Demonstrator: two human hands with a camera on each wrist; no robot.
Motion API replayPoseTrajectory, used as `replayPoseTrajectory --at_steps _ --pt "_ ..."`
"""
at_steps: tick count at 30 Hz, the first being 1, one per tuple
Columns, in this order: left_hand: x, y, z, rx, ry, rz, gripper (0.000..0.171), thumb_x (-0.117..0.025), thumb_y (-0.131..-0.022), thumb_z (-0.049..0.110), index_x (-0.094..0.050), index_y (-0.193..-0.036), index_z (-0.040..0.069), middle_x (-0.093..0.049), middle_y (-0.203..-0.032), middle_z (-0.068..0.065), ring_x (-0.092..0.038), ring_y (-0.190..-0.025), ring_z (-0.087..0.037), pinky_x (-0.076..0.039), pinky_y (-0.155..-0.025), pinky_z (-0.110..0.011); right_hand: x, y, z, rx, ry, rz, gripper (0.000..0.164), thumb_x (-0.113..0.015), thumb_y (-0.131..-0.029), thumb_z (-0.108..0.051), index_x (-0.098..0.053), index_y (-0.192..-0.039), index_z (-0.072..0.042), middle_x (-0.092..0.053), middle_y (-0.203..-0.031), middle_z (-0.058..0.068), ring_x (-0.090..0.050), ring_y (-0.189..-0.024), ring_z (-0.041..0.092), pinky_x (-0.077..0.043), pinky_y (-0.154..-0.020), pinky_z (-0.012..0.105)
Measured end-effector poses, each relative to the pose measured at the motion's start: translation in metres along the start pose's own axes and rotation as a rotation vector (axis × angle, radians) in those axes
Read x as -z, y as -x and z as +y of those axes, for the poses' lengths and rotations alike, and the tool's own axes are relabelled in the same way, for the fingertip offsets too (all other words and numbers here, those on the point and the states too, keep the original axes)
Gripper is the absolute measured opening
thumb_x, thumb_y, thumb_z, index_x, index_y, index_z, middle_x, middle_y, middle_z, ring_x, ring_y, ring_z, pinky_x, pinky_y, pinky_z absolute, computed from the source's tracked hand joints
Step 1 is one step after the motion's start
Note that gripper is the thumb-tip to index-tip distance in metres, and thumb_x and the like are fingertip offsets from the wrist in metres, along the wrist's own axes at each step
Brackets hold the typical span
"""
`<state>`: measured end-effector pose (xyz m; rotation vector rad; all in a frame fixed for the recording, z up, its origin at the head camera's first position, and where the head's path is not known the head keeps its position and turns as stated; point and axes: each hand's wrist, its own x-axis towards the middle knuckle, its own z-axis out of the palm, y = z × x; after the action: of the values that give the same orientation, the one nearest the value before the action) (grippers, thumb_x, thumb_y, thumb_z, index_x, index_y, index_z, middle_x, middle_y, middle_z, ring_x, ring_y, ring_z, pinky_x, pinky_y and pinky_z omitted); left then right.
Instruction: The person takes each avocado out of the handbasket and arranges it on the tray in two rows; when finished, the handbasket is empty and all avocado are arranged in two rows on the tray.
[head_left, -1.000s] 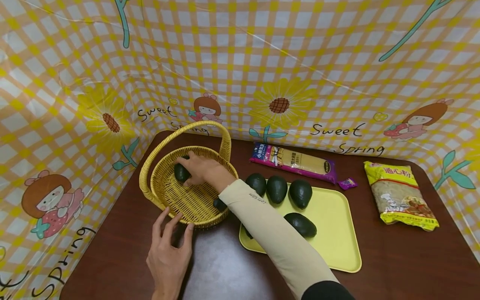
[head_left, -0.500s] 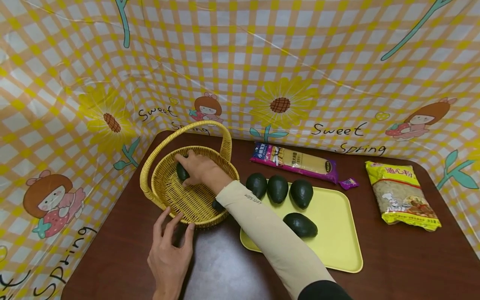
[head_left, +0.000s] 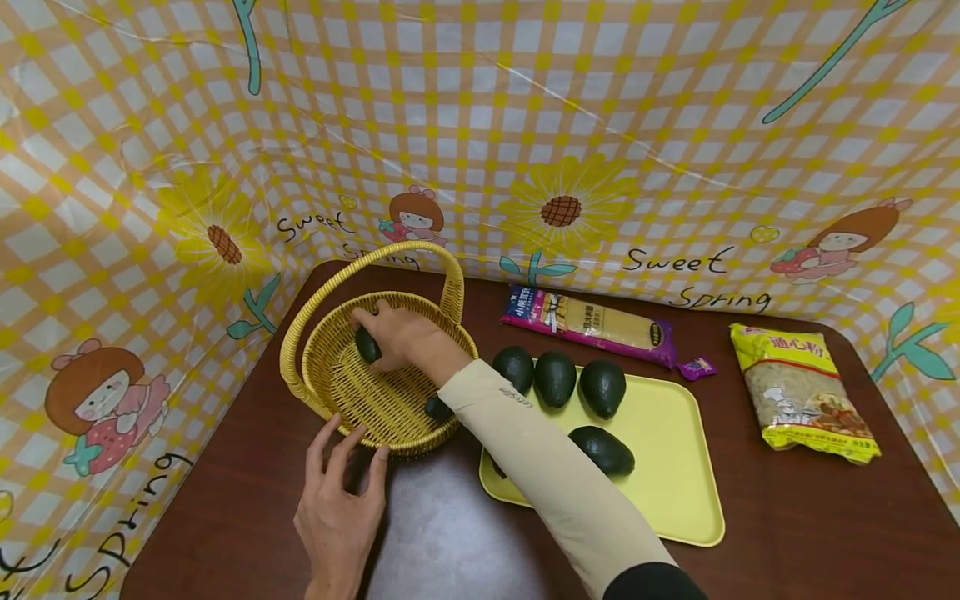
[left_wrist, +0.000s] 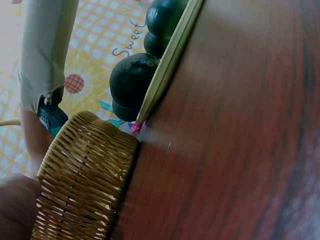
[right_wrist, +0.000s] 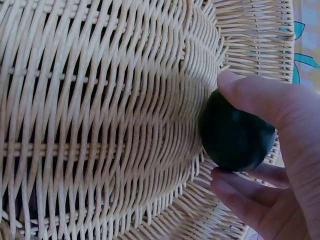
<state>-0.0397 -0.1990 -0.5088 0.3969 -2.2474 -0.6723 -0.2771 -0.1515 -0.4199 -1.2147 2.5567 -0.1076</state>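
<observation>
My right hand (head_left: 405,335) reaches into the yellow wicker basket (head_left: 375,396) and holds a dark green avocado (head_left: 367,343) near its far wall. In the right wrist view, the thumb and fingers grip this avocado (right_wrist: 235,132) from two sides, low against the weave. A second avocado (head_left: 437,408) lies in the basket at the right, partly hidden by my wrist. My left hand (head_left: 339,504) is at the basket's near side, fingers spread and lightly bent, fingertips right at the rim. In the left wrist view, part of that hand (left_wrist: 17,207) shows beside the basket's outer wall (left_wrist: 82,180).
Right of the basket sits a yellow tray (head_left: 675,467) with several avocados (head_left: 555,379), partly covered by my right sleeve (head_left: 555,475). Behind it lie a purple noodle packet (head_left: 588,325) and a small purple sachet (head_left: 697,367). A yellow pasta bag (head_left: 802,390) lies far right. The basket handle (head_left: 360,267) arches upright.
The avocado in my right hand has turned slightly and shows less past the fingers. The right hand stays at the same spot in the basket; the left hand keeps its place.
</observation>
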Motion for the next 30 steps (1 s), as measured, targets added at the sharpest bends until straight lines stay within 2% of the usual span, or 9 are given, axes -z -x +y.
replayPoseTrajectory --at_steps 4,7,12,19,30 --pt "0.000 0.000 0.000 -0.002 0.004 -0.003 0.037 -0.090 -0.091 0.031 -0.080 -0.124 0.017 -0.064 -0.148 -0.007 -0.070 -0.065 -0.021 -0.043 -0.044 -0.031 0.002 0.006 0.002 0.006 -0.006 0.008 0.075 -0.083 -0.096 -0.045 -0.041 -0.156 -0.030 -0.051 -0.144 0.013 -0.068 -0.112 0.027 -0.058 -0.088 0.037" --pt "0.000 0.000 0.001 -0.005 0.014 -0.003 0.037 -0.090 -0.091 0.030 -0.081 -0.124 0.017 -0.064 -0.148 -0.007 -0.072 -0.070 -0.023 -0.044 -0.045 -0.032 0.004 0.009 0.002 0.004 0.008 0.013 0.080 -0.083 -0.095 -0.048 -0.040 -0.160 -0.030 -0.048 -0.151 0.014 -0.068 -0.115 0.028 -0.058 -0.090 0.039" --pt "0.001 0.001 0.001 -0.006 0.017 0.000 0.037 -0.090 -0.091 0.030 -0.081 -0.124 0.017 -0.064 -0.148 -0.007 -0.070 -0.066 -0.021 -0.042 -0.044 -0.031 0.008 0.016 0.004 -0.003 0.039 0.046 0.086 -0.083 -0.093 -0.053 -0.039 -0.163 -0.030 -0.040 -0.163 0.014 -0.069 -0.117 0.028 -0.058 -0.093 0.040" --pt "0.001 0.002 0.001 0.000 -0.002 -0.003 0.037 -0.091 -0.091 0.031 -0.081 -0.123 0.016 -0.064 -0.148 -0.008 -0.073 -0.072 -0.023 -0.046 -0.045 -0.035 0.015 0.032 0.010 0.027 0.047 0.104 0.087 -0.084 -0.092 -0.054 -0.041 -0.163 -0.026 -0.041 -0.163 0.013 -0.069 -0.119 0.028 -0.055 -0.101 0.041" --pt "0.000 0.001 0.000 -0.017 0.017 0.012 0.037 -0.091 -0.090 0.029 -0.081 -0.122 0.015 -0.065 -0.146 -0.009 -0.076 -0.079 -0.026 -0.048 -0.045 -0.035 0.017 0.056 0.018 0.077 0.012 0.184 0.086 -0.085 -0.090 -0.056 -0.047 -0.160 -0.027 -0.045 -0.160 0.015 -0.068 -0.120 0.031 -0.059 -0.093 0.043"
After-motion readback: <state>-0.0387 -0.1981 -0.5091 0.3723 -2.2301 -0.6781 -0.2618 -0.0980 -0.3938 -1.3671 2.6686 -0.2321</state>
